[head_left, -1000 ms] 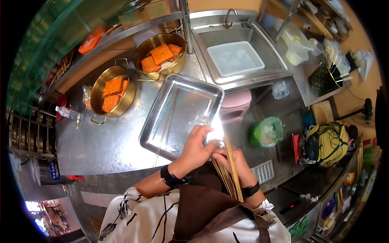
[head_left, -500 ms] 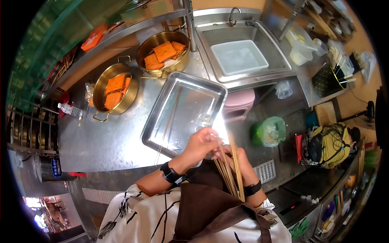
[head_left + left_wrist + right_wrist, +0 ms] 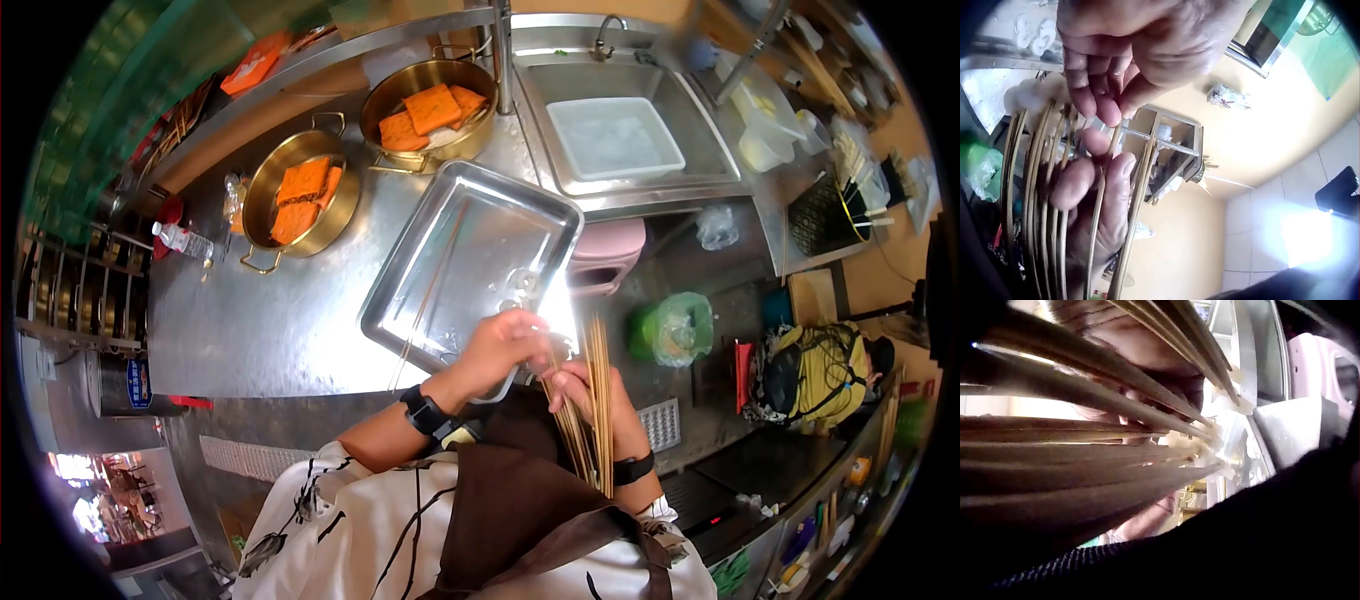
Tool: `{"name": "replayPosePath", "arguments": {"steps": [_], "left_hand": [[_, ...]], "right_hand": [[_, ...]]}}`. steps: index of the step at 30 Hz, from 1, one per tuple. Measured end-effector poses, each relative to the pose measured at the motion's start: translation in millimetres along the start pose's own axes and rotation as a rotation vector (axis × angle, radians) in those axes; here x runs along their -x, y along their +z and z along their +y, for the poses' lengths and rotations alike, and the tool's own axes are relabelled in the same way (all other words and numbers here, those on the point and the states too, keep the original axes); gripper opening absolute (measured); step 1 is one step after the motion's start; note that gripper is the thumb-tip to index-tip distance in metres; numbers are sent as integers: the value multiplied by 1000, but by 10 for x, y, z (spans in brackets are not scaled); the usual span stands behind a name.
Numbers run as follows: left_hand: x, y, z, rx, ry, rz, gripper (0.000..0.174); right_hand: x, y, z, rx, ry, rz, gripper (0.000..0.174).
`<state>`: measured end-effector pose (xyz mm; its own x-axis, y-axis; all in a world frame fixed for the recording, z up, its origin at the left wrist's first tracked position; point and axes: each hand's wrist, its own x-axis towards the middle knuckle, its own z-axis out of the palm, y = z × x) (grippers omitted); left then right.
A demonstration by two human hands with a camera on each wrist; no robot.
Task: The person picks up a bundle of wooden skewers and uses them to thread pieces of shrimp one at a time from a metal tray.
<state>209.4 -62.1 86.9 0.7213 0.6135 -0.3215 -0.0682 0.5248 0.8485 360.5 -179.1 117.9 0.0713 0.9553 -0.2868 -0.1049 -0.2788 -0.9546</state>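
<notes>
A fanned bundle of thin wooden skewers (image 3: 602, 400) lies in my right hand (image 3: 622, 408), whose fingers curl round it in front of the apron. My left hand (image 3: 500, 352) pinches the tip of one skewer between thumb and fingertips, plain in the left wrist view, where the left hand (image 3: 1147, 44) is above the right hand (image 3: 1100, 212). Whitish pieces (image 3: 1029, 97) sit at the far ends of several skewers. The metal tray (image 3: 400, 235) is just beyond the hands, with a few whitish rings (image 3: 522, 282) and thin skewers (image 3: 432, 285) in it.
Two brass pots (image 3: 352, 205) (image 3: 487, 128) hold orange slabs (image 3: 303, 180). A sink (image 3: 700, 130) with a white tub (image 3: 615, 172) stands beyond the tray. A pink stool (image 3: 608, 255) and a green-lined bin (image 3: 672, 330) are right of the counter (image 3: 240, 330). A bottle (image 3: 185, 240) stands far left.
The tray, pots and sink have shifted right in the head view as the view turned. Both hands stay close together at the skewers; the left fingers have moved slightly at the skewer tips.
</notes>
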Motion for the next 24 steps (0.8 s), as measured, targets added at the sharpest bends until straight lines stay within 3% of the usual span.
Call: {"name": "replayPosePath", "arguments": {"steps": [3,5,6,8,9,11,15,17,24], "left_hand": [[-162,-332,-88,-59,50,117,18],[-340,-734,-360,-393,-10,399,21],[-347,-810,-396,-392,-8,401,21],[-346,-917,-507,-1066,68,420,24],[-358,-901,-533,-1065,68,419,24],[-408,-840,-603,-1239,234,392,27],[-526,-700,-622,-1275,272,363,26],[-616,-691,-653,-1338,173,466,26],[-719,-680,-673,-1384,61,408,21]], "right_hand": [[-19,-30,113,58,51,3,20],[-20,-43,128,92,70,15,21],[-19,-50,128,121,74,9,22],[1,-56,145,149,81,4,23],[10,-59,162,102,82,-22,25],[19,-72,171,52,85,-46,27],[46,-108,122,64,93,-85,32],[66,-131,120,53,79,-92,34],[47,-233,270,3,6,-166,37]]}}
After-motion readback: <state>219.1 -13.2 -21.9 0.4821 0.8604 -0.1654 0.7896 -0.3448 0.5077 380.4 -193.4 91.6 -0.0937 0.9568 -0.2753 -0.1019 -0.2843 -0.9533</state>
